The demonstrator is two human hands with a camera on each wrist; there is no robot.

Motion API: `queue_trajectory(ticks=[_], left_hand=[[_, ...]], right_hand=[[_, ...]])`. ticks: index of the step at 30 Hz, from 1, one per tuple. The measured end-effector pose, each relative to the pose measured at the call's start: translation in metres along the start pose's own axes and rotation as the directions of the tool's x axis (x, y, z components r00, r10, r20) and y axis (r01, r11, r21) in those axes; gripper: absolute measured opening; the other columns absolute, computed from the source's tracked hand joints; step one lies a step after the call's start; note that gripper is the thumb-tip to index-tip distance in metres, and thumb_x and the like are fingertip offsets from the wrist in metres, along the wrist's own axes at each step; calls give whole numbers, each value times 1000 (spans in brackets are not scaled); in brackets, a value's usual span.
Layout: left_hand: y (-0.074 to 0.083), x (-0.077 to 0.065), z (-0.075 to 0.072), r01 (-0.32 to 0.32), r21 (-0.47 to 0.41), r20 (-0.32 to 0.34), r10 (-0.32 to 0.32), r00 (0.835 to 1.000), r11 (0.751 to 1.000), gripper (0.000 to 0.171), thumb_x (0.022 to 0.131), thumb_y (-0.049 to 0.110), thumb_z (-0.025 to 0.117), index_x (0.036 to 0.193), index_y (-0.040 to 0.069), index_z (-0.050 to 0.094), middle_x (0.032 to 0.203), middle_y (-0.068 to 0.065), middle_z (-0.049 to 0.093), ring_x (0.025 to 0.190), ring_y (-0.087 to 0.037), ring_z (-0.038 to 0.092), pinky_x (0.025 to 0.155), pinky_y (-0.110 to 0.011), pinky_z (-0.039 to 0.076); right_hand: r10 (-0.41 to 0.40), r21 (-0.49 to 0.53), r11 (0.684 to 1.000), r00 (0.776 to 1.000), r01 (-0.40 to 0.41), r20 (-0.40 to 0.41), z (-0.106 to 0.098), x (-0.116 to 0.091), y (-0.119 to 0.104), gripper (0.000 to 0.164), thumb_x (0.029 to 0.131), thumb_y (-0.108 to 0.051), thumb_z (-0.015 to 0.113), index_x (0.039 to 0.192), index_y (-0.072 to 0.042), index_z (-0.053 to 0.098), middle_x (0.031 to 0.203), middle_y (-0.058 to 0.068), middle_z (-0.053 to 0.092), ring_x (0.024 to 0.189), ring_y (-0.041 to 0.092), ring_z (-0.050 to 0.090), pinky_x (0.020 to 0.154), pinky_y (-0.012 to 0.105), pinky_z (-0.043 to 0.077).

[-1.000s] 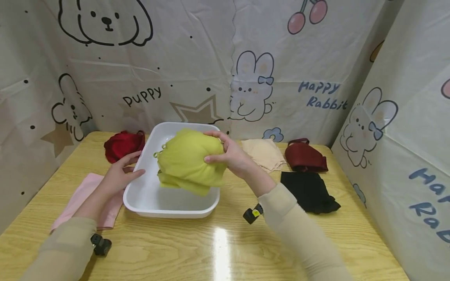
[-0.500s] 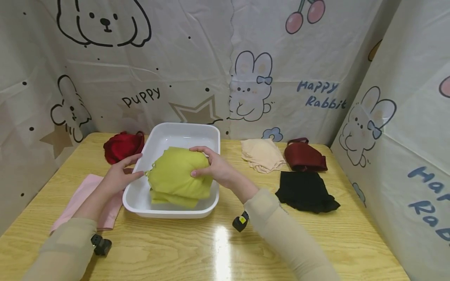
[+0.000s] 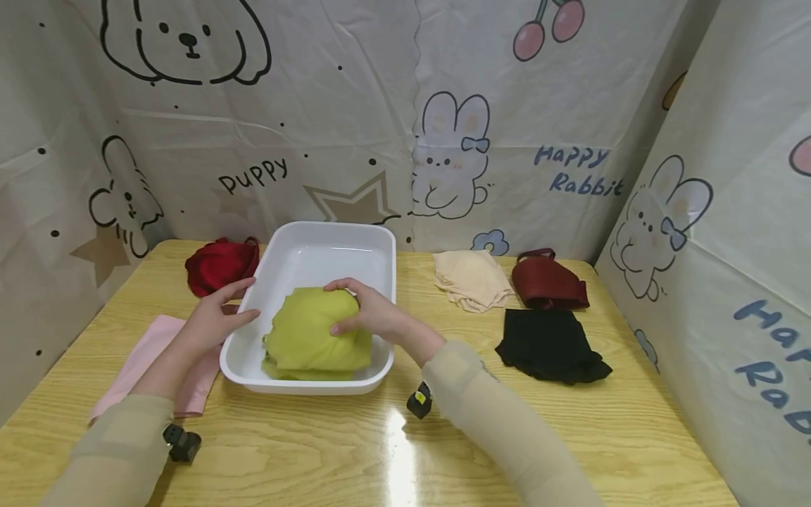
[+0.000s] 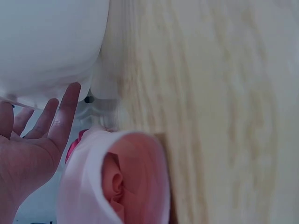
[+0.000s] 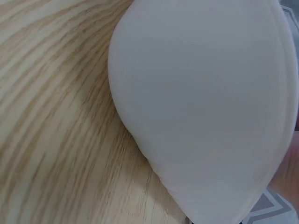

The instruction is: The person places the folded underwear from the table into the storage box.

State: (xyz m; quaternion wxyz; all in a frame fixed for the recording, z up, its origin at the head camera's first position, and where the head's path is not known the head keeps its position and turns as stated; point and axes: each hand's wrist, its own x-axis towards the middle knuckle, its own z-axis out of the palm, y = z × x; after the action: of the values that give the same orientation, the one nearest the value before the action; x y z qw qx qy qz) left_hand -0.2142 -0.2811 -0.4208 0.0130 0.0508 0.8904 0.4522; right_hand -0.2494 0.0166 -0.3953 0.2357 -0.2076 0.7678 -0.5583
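Note:
A folded yellow-green bra [image 3: 310, 338] with a rounded cup lies in the front part of the white plastic tub [image 3: 317, 236]. My right hand [image 3: 370, 313] grips it from the right, thumb on top and fingers over its far edge. At the tub's left rim is my left hand [image 3: 212, 320], its fingers spread along the outer wall and the thumb at the rim. In the left wrist view the fingers [image 4: 63, 119] stand straight beside the tub wall [image 4: 51, 46]. The right wrist view shows mostly the tub's outer side [image 5: 201, 102], with a sliver of hand at the right edge.
A pink folded cloth [image 3: 148, 352] lies under the left forearm, and a red bra [image 3: 222, 266] sits behind it. To the right are a beige garment [image 3: 472, 280], a dark red bra [image 3: 548, 282] and a black garment [image 3: 551, 345]. Printed curtains enclose the wooden table [image 3: 304, 451].
My right hand has brought the yellow-green bra down and toward the front left of the tub, where it now lies lower. The left hand has stayed at the rim.

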Motion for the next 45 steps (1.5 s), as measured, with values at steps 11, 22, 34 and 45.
queue_trajectory(ticks=[11, 22, 34, 45], left_hand=[[2, -1, -1, 14, 8, 5, -14, 1000, 1000, 70, 90, 29, 64, 148, 10, 30, 134, -26, 44, 112, -46, 53, 83, -49, 52], [1, -1, 0, 25, 8, 9, -25, 1000, 1000, 70, 90, 29, 63, 148, 11, 30, 134, -25, 44, 113, -44, 52, 84, -48, 52], [3, 0, -1, 21, 21, 9, -21, 1000, 1000, 69, 90, 28, 63, 148, 11, 30, 133, -26, 45, 112, -45, 52, 83, -48, 52], [4, 0, -1, 4, 16, 5, -4, 1000, 1000, 67, 91, 26, 63, 148, 9, 31, 132, -27, 46, 110, -44, 53, 81, -45, 53]], right_hand=[[50, -123, 991, 998, -44, 40, 7, 11, 4, 69, 66, 0, 82, 123, -29, 55, 123, 2, 53, 105, 16, 54, 89, 29, 45], [54, -388, 921, 996, -23, 70, 8, 17, 4, 73, 67, -11, 84, 128, -31, 50, 137, 1, 48, 121, 19, 46, 105, 36, 34], [119, -585, 810, 987, -34, 108, 11, 21, 4, 77, 70, -22, 84, 134, -27, 43, 143, 5, 44, 130, 22, 42, 108, 39, 32], [112, -699, 715, 989, -15, 94, 11, 21, 6, 72, 70, -29, 83, 133, -23, 47, 133, 8, 48, 118, 21, 48, 101, 35, 39]])
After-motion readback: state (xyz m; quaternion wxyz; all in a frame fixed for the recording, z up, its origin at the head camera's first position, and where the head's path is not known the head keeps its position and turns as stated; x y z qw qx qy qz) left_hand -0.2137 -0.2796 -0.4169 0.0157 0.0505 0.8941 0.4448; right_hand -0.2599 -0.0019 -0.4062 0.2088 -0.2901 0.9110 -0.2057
